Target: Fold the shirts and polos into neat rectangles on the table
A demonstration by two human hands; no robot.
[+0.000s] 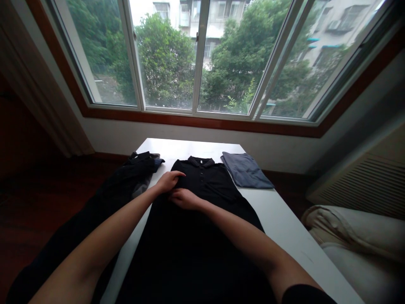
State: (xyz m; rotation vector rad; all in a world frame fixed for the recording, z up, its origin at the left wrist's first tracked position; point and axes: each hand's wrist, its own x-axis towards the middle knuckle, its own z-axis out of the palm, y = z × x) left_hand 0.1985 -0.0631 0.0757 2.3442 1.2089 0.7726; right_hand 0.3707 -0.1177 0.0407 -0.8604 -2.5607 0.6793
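Observation:
A black polo shirt (218, 190) lies spread on the white table, its collar toward the window and its buttoned placket facing up. My left hand (170, 180) is at the shirt's left side near the shoulder, its fingers pressed together on the cloth. Just below it, my right hand (184, 198) is closed at the same side edge, fingers curled on the black fabric. How much cloth each hand grips is partly hidden. The lower part of the shirt merges with dark fabric close to me.
A folded grey-blue garment (245, 170) rests at the table's far right. Dark clothes (126, 179) are heaped along the left edge. Beyond the white table (190, 147) is a window; cream bedding (357, 228) lies at the right.

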